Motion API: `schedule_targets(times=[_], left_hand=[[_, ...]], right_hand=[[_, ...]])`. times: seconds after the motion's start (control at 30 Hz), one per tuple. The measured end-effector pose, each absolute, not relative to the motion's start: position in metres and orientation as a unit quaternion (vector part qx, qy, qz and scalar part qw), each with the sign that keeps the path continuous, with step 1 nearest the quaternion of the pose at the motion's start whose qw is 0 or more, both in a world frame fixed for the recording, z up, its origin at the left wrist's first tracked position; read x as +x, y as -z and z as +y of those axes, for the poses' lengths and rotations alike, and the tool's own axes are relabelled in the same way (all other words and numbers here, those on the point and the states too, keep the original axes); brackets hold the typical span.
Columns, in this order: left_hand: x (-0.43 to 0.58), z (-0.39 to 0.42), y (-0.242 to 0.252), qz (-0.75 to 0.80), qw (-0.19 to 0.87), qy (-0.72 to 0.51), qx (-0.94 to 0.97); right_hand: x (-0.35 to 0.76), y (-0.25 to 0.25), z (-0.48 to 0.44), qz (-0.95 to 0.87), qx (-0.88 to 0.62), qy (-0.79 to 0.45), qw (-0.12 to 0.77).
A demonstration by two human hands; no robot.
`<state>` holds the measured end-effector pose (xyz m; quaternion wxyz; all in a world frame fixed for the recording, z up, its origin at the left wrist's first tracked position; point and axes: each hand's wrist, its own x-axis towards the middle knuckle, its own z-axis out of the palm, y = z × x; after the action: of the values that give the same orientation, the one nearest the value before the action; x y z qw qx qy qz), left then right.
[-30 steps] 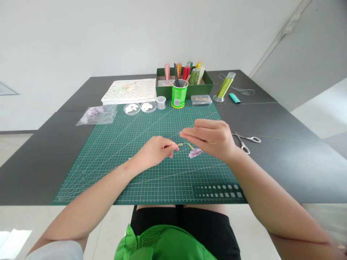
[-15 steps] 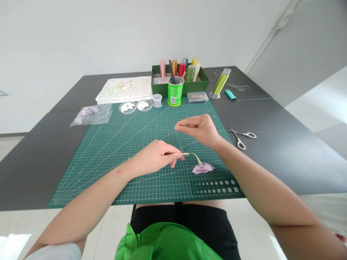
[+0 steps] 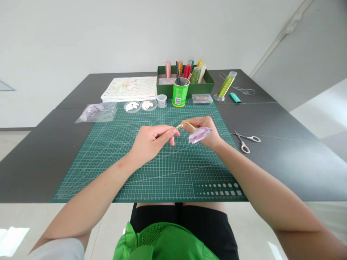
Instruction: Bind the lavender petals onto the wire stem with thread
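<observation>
My left hand point(image 3: 153, 144) pinches the stem of a pale purple artificial flower point(image 3: 200, 134) between thumb and fingers. The thin green stem point(image 3: 190, 125) bends over to the right, so the bloom hangs sideways above the cutting mat point(image 3: 168, 180). My right hand point(image 3: 206, 126) is closed just behind the stem and bloom, its fingertips close to my left fingertips. The fine thread that ran from the stem to this hand half a second ago is too thin to make out now. The flower covers part of my right hand.
Scissors point(image 3: 245, 144) lie open on the right. Behind the mat stand a green can of sticks point(image 3: 179, 94), a box of thread spools point(image 3: 202, 88) and a lidded case point(image 3: 202, 99). Dishes of white pieces point(image 3: 132, 106), a plastic bag point(image 3: 97, 112) and a leaning spool point(image 3: 226, 86) flank them.
My left hand has lifted the flower away from me, up to my right hand. My right hand has come in against the stem, and the taut thread between the hands no longer shows.
</observation>
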<state>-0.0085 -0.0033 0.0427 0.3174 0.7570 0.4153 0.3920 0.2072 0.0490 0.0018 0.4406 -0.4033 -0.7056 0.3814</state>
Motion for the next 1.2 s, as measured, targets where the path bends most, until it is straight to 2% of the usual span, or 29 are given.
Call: schedule_targets(times=[0.17, 0.27, 0.4, 0.57, 0.7, 0.9, 1.2], left_hand=[[-0.014, 0.007, -0.041, 0.436, 0.325, -0.467, 0.697], [-0.017, 0.013, -0.039, 0.456, 0.326, -0.490, 0.668], [-0.019, 0.017, -0.036, 0.474, 0.349, -0.494, 0.640], [-0.017, 0.021, -0.035, 0.484, 0.385, -0.470, 0.630], [-0.016, 0.021, -0.035, 0.507, 0.359, -0.420, 0.662], [-0.012, 0.022, -0.028, 0.518, 0.307, -0.239, 0.762], [-0.008, 0.008, -0.028, 0.403, 0.410, -0.111, 0.810]], right_hand=[[0.206, -0.007, 0.041, -0.731, -0.402, -0.317, 0.451], [0.206, -0.010, 0.032, -0.759, -0.391, -0.235, 0.465], [0.207, -0.016, 0.021, -0.792, -0.360, -0.124, 0.477], [0.209, -0.023, 0.016, -0.823, -0.313, -0.051, 0.472], [0.211, -0.026, 0.014, -0.847, -0.265, 0.016, 0.461], [0.212, -0.027, 0.013, -0.874, -0.269, 0.097, 0.392], [0.215, -0.024, 0.021, -0.866, -0.280, 0.005, 0.414]])
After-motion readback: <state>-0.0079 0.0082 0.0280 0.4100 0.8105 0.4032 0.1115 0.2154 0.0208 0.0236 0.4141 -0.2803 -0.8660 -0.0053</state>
